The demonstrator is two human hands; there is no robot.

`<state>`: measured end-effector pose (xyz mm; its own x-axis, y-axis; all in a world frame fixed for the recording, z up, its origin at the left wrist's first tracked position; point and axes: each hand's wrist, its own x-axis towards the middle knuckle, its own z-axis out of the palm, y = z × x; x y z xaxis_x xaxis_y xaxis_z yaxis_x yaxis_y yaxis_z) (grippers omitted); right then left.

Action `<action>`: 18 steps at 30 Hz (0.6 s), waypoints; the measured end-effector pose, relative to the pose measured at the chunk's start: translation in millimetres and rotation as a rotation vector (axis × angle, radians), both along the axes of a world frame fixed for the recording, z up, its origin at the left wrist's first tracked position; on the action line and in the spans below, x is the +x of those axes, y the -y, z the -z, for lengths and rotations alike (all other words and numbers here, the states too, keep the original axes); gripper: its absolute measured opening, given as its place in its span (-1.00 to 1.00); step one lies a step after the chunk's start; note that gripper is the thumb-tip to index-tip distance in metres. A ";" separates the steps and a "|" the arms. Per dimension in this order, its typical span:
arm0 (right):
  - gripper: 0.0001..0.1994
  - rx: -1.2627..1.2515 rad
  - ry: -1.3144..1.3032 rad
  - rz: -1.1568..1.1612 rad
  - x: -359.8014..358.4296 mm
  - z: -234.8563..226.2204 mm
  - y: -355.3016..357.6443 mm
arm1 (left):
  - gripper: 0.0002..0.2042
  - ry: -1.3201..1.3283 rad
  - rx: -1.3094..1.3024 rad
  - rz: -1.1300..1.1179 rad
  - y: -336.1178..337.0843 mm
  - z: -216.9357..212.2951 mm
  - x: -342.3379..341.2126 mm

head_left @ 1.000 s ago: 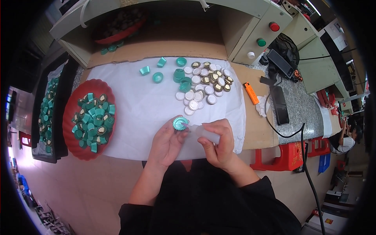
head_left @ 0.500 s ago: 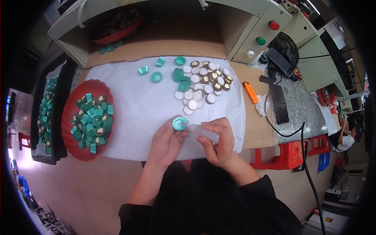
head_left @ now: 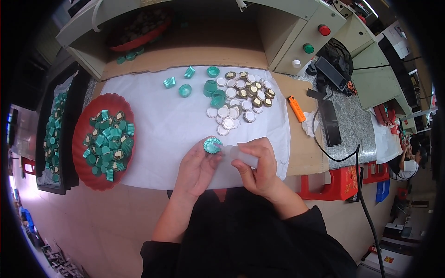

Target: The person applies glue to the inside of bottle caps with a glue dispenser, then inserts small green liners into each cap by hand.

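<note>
Between thumb and fingers, my left hand (head_left: 198,167) holds a small green foil cup (head_left: 212,145), its mouth turned up toward me. My right hand (head_left: 260,166) is closed round a translucent white squeeze bottle (head_left: 245,156), whose tip points into the cup. Beyond my hands, round white-faced discs (head_left: 227,123) with crimped edges lie in a loose heap, some turned gold side up. More green cups (head_left: 185,91) stand and lie to the left of that heap, a few nested together. All rest on a white sheet (head_left: 153,139).
A red scalloped bowl (head_left: 79,153) full of green cups stands at left, beside a black tray (head_left: 69,176) of the same. An orange lighter (head_left: 295,109), a phone (head_left: 330,123) and a black cable (head_left: 358,185) lie at right. The machine housing (head_left: 296,41) frames the back.
Almost nothing differs. My right hand and the bottle have shifted very slightly; my left hand keeps the cup in the same place.
</note>
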<state>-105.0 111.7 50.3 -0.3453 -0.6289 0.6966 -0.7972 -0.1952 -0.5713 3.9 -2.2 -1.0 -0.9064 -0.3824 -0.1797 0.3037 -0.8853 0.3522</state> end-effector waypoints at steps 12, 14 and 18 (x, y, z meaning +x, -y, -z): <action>-0.66 0.039 -0.056 0.014 -5.6 -6.2 -1.9 | -0.70 0.033 -0.071 -0.025 0.3 -4.4 -0.6; -0.67 0.097 -0.087 0.005 -7.6 -11.4 -3.1 | -0.71 0.033 -0.087 -0.031 -0.8 -5.6 -0.8; -0.70 0.169 -0.042 -0.019 -10.3 -23.7 -6.0 | -0.70 0.043 -0.137 -0.046 -2.6 -6.2 -1.4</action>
